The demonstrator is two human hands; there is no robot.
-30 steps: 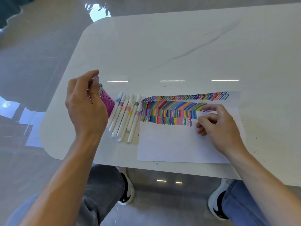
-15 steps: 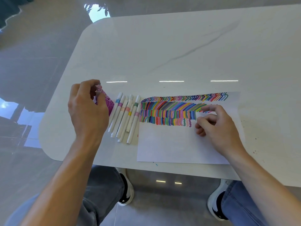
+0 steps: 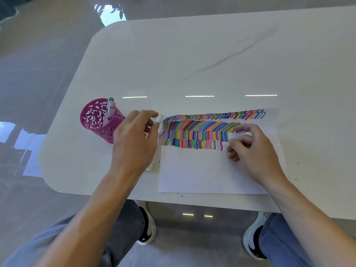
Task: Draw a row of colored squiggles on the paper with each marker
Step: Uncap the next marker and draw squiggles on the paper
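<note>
A white paper (image 3: 202, 170) lies at the table's near edge, its top part filled with rows of colored strokes. A few squiggles (image 3: 217, 145) end the lowest row. My right hand (image 3: 254, 151) rests on the paper, index fingertip pressing it by the strokes, and holds nothing. My left hand (image 3: 134, 139) hovers, blurred, over the row of white markers (image 3: 159, 122) lying left of the paper and hides most of them. Its fingertips are near one marker, with no grip visible. A magenta cut-out pen cup (image 3: 96, 120) stands further left with capped markers (image 3: 110, 109) in it.
The white marble-look table (image 3: 212, 54) stretches far behind the paper. Its rounded left corner and near edge are close to the cup and paper. Small ink specks (image 3: 297, 170) dot the table right of the paper. My knees and shoes show below the edge.
My left hand let go of a marker at the pen cup, left it there, and swung right over the lying markers. The right hand stayed on the paper.
</note>
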